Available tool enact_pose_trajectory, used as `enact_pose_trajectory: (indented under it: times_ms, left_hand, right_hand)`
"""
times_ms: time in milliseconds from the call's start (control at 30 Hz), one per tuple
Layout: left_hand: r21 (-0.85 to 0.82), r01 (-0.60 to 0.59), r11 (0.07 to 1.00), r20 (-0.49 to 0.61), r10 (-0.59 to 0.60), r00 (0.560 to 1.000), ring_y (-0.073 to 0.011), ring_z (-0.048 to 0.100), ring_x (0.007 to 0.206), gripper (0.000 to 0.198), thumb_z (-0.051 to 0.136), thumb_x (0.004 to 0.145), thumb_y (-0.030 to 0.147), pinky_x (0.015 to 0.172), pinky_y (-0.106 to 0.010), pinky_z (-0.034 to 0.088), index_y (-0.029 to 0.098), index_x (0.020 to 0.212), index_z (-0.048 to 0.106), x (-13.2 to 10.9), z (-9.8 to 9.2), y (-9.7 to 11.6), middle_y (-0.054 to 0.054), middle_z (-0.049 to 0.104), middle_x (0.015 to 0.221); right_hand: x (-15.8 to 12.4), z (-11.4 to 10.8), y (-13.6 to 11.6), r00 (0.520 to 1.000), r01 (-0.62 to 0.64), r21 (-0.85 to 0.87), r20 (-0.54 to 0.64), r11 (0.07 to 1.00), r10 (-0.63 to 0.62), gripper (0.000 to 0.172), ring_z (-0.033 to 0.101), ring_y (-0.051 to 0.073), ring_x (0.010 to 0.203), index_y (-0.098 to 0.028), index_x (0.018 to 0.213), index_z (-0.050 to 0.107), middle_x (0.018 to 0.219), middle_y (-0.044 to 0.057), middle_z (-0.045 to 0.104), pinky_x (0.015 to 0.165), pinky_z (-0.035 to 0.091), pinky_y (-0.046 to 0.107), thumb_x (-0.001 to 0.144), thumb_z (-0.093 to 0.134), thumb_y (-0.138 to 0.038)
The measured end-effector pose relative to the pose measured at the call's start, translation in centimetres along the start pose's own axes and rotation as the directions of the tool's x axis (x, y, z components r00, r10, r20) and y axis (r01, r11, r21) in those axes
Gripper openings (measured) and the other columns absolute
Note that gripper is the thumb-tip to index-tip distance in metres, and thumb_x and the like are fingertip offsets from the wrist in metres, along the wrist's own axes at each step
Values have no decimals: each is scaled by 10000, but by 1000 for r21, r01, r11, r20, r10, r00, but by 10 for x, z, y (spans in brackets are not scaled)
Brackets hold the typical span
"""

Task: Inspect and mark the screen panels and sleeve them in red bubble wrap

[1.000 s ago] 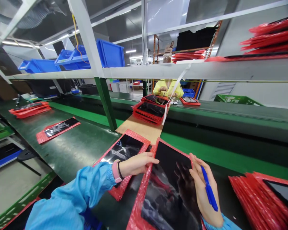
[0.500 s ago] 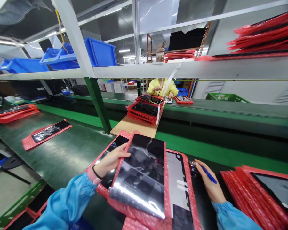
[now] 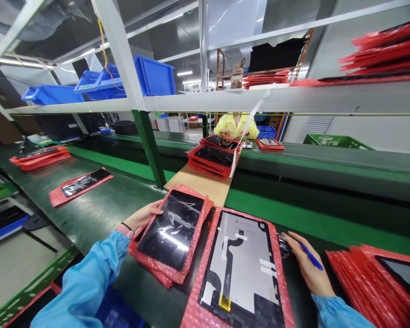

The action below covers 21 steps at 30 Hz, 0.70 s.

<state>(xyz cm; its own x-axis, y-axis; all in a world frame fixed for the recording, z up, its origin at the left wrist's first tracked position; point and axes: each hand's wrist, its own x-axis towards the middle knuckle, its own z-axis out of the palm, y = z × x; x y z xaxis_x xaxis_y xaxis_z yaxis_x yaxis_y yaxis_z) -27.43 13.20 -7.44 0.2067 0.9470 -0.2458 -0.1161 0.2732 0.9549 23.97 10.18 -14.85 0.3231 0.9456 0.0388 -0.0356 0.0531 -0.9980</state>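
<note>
My left hand grips the left edge of a glossy black tablet screen, its thumb on top of the glass. The screen lies on red bubble wrap over other red-wrapped pieces, left of centre. Beside it, another screen panel lies back side up on a red bubble-wrap sleeve, showing a grey back, a dark ribbon cable and a yellow tab. A blue pen is held in my right hand. Its fingertips are at a small shiny dark object by the panel's right edge; its kind is unclear.
Red-wrapped screens are stacked at right, on a wooden board ahead and at far left. A single wrapped screen lies on the left. A green post supports the shelf. A person in yellow sits opposite.
My left hand has moved the black screen leftward and down onto the left stack, uncovering the grey-backed panel. My right hand still holds the pen beside the panel; the view has shifted slightly.
</note>
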Motion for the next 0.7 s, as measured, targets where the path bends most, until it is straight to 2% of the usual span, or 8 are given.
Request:
enact_pose_trajectory:
  times_ms: [167,267,333,400,467,533,600,700]
  left_hand:
    - [239,22,971,-135,11,991,-197,669,667,563,682,598,114,691,-324,516,117,1155,601,10,-2,8,-42,708,767]
    - [404,15,915,-219,81,972,-235,667,774,526,669,585,126,769,-351,497,137,1109,631,15,0,15,-28,714,790]
    - [487,1,873,-267,148,952,-283,634,967,486,669,578,128,877,-376,458,156,1062,648,16,4,19,-60,716,925]
    - [531,-26,847,-303,218,928,-320,534,1161,451,667,589,140,966,-390,401,166,1038,645,15,13,23,-105,671,1103]
    - [541,-64,839,-311,270,911,-323,438,1263,430,661,611,160,1011,-392,364,170,1040,626,13,29,25,-125,604,1218]
    - [522,-100,847,-279,280,919,-301,476,1217,390,656,638,191,988,-388,391,174,1026,612,9,53,24,-115,604,1178]
    - [469,-116,875,-198,232,952,-256,600,989,311,652,668,237,863,-372,473,172,969,611,2,83,21,-80,642,974]
    - [332,-87,939,-16,97,995,-174,617,666,249,653,691,283,634,-315,511,157,902,612,-11,131,13,-29,616,744]
  right_hand:
    - [-7,5,-18,991,59,9,-117,998,-58,479,518,303,1231,-227,1056,643,1130,63,696,1107,305,447,673,746,-495]
    - [-23,11,-41,991,87,57,-111,995,-80,398,567,266,1180,-242,1046,638,1071,52,721,1083,350,407,753,678,-507]
    - [-40,16,-60,998,66,98,-30,993,-63,410,648,260,1051,-226,1038,636,972,79,746,998,445,388,800,598,-557]
    - [-62,24,-77,986,-41,146,166,988,16,543,706,280,852,-204,1069,612,844,120,753,795,553,395,799,502,-663]
    - [-85,32,-91,926,-144,154,369,978,78,602,696,259,663,-244,1121,559,830,111,746,539,545,347,802,406,-732]
    - [-103,40,-98,888,-124,93,455,988,69,489,614,181,507,-253,945,591,718,57,710,412,440,251,813,442,-700]
    - [-116,47,-99,896,-31,-69,441,997,58,356,567,133,509,-227,766,587,648,19,662,469,420,216,835,544,-574]
    - [-123,53,-91,923,117,-322,384,940,17,388,524,138,533,-208,577,494,534,-7,563,534,409,229,811,603,-498]
